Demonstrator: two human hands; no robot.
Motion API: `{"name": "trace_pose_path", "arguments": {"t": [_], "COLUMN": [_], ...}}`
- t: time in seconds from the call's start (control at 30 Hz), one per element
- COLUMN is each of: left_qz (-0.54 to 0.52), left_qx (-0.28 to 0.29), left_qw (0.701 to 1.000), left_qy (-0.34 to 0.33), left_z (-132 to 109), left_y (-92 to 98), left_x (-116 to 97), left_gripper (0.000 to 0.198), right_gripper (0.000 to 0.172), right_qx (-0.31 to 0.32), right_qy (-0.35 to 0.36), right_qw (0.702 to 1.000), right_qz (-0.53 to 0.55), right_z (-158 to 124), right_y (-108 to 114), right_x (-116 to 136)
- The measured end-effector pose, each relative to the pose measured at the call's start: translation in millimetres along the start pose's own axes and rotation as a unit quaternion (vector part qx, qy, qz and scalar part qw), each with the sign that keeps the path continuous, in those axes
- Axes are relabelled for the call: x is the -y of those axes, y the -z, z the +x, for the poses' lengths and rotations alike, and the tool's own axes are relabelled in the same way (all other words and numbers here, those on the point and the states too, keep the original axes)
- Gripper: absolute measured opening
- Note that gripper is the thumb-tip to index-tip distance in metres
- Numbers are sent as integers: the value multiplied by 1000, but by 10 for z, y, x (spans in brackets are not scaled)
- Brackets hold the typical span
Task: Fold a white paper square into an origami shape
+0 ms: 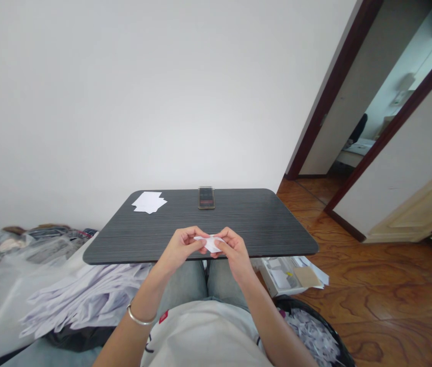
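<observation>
Between both hands, above the near edge of the dark table (pixel 124 234), is a small piece of white paper (pixel 212 245), folded or creased. My left hand (pixel 186 245) pinches its left side between thumb and fingers. On the right side, my right hand (pixel 233 246) grips it the same way, thumb on top. The fingertips of the two hands nearly meet, and they cover part of the paper's edges. A loose stack of white paper sheets (pixel 149 202) lies at the table's far left.
A phone (pixel 206 198) lies at the table's back edge by the wall. White folded cloth (pixel 93 295) is heaped below left. Under the right side are a white box (pixel 282 275) with papers and a black bag (pixel 315 331) of paper scraps. A doorway opens at right.
</observation>
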State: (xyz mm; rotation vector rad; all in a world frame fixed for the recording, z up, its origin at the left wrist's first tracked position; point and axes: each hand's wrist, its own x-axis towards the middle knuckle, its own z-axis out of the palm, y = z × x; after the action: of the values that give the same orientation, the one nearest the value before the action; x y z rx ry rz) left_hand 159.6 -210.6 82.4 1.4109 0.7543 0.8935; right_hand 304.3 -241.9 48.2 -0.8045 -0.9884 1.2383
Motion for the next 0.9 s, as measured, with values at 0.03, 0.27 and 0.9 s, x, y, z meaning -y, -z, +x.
{"name": "trace_pose_path", "arguments": {"t": [0.03,0.27,0.9], "left_qz": [0,-10,-54], "left_qx": [-2,-6,-44], "left_qw": [1000,1000,997], "left_qy": [3,16,-13], "left_z": [-2,-15,-12], "left_y": [-4,-30,51], "left_x": [-3,-39,-18], "left_gripper": [16,14,17], "right_gripper": [16,12,14], "right_qx": [1,7,-7], "right_qy": [0,24,63], "right_qw": [1000,1000,998], "right_qz": [5,11,-16], "right_z": [-3,-22,-32], "right_y": [-2,-8,17], "right_x": [6,24,2]}}
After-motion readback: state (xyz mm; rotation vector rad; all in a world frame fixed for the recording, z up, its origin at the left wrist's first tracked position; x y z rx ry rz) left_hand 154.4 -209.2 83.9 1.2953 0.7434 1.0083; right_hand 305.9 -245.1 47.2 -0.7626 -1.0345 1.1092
